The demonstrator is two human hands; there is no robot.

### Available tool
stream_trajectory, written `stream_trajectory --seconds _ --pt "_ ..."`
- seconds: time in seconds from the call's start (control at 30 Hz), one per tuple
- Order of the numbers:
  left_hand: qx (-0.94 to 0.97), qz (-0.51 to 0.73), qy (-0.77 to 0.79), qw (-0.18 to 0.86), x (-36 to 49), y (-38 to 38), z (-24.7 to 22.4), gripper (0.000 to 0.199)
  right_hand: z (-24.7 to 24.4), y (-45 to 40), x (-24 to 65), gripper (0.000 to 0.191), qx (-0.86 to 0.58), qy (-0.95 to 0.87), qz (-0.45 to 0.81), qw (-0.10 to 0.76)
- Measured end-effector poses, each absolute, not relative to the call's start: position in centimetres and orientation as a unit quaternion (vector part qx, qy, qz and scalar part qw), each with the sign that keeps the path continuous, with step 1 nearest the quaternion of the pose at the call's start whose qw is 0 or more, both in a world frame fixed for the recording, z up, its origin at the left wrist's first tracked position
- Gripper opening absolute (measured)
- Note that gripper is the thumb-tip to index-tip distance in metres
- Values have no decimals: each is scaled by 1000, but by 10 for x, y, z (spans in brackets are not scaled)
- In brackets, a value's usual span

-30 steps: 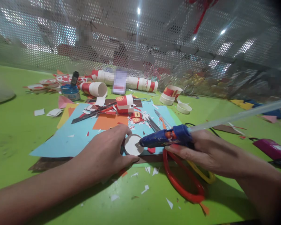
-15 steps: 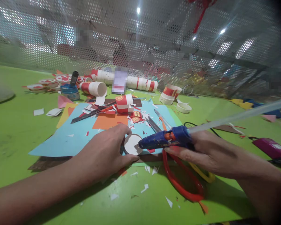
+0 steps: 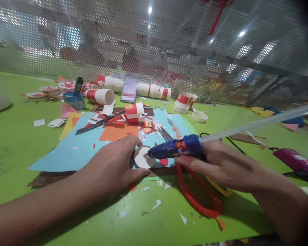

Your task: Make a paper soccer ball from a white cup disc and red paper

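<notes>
My left hand (image 3: 123, 159) curls its thumb and fingers around the left side of a small round white paper cup bottom (image 3: 144, 162), which rests on light blue paper (image 3: 66, 153). In my right hand (image 3: 220, 167) is a blue hot glue gun (image 3: 174, 147), a long translucent glue stick (image 3: 259, 123) poking out of its back. The gun's nozzle sits over the white disc, near its middle; whether it touches is unclear. Below the gun lie scissors with red handles (image 3: 215, 208), partly hidden. A small red paper piece (image 3: 163, 162) is beside the disc.
Cut paper cups (image 3: 135, 108) and scraps lie on the coloured sheets. Farther back are a row of joined cups (image 3: 154, 91), a blue jar (image 3: 74, 100), a phone (image 3: 129, 89) and a cup ring (image 3: 200, 117). A magenta tool (image 3: 297, 162) rests at right. Perforated mesh (image 3: 169, 44) stands behind.
The glue gun's nozzle has shifted slightly left across the white disc, uncovering more of the red paper piece. My left hand keeps its hold; the whole view has shifted a little.
</notes>
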State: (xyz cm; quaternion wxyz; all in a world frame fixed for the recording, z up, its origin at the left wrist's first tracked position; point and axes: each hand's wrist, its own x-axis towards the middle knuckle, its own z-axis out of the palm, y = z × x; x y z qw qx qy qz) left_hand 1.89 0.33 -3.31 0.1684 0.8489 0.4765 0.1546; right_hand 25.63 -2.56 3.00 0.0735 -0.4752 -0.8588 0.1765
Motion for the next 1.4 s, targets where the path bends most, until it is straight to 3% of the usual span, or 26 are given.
stream_trajectory --seconds 0.17,0.6,0.9,1.23,1.4 --pt "848 158 481 159 18 3 -34 31 30 -25 261 38 -505 -848 154 54" --pt "848 154 480 162 17 2 -33 31 32 -25 259 37 -478 -856 186 63" --pt "849 154 476 167 18 1 -30 26 33 -22 274 32 -493 -834 216 124" --pt "842 134 496 166 18 1 -29 29 36 -6 291 31 -501 -742 159 415" --pt "839 139 496 174 18 3 -30 31 24 20 310 38 -566 -596 -33 569"
